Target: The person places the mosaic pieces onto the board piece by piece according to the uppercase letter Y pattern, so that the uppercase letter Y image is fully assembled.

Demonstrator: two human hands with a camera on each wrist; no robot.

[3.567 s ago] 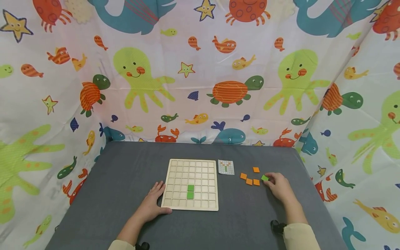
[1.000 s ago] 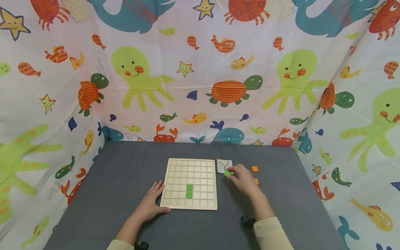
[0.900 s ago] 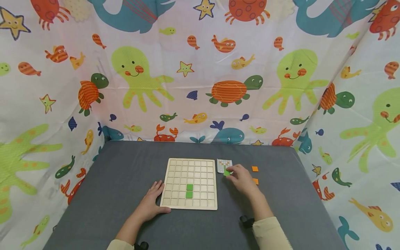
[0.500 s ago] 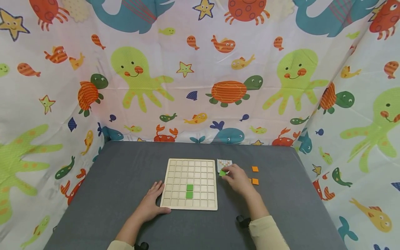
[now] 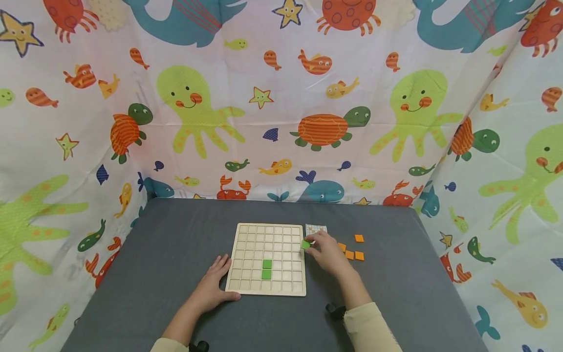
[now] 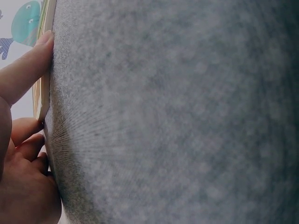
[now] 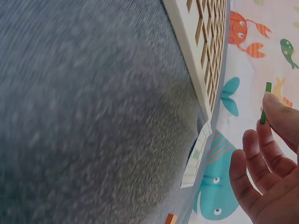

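My right hand pinches a green square tile between thumb and finger, raised at the right edge of the wooden grid board. In the right wrist view that green tile appears edge-on and thin. Two more green tiles, an upper one and a lower one, lie in adjoining cells of one column. My left hand rests at the board's near left corner, fingers along its left side. In the left wrist view the thumb touches the board's edge.
A small printed grid card lies right of the board, partly hidden by my right hand. Several orange tiles lie farther right on the grey cloth-covered table. A patterned curtain hangs behind.
My right hand has carried the green tile leftward from near the orange tiles, past the card, to the board's right edge. My left hand has stayed at the board's corner.
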